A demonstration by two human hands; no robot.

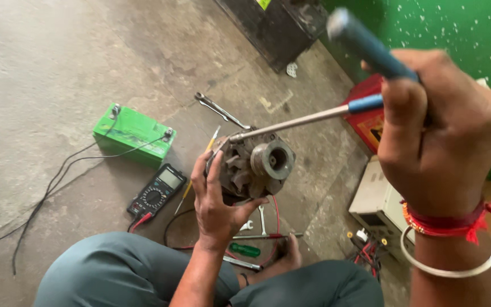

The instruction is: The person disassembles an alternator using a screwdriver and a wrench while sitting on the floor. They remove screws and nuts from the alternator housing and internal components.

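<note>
The bare grey concrete floor (58, 57) carries everything here, and it is hard enough to chip a casting that slips. Near its middle the grimy round metal alternator with its grey pulley (255, 165) is held just above the floor by the left hand (216, 206), whose fingers wrap its near side in a firm clasp. The right hand (441, 131) is raised by the right edge, closed around two blue-handled tools; the long steel shaft of one, a blue-handled screwdriver (302, 119), reaches down to the alternator's upper rim. If that tip skids off the rim, it could likely jab the left fingers, which lie close beside it. Towards the left edge sits a green rectangular battery (133, 133) with black leads, and a black digital multimeter (157, 191) lies near it; a dropped alternator could land on the meter. Loose spanners and a green-handled screwdriver (244, 249) lie underfoot beside the bare foot.
</note>
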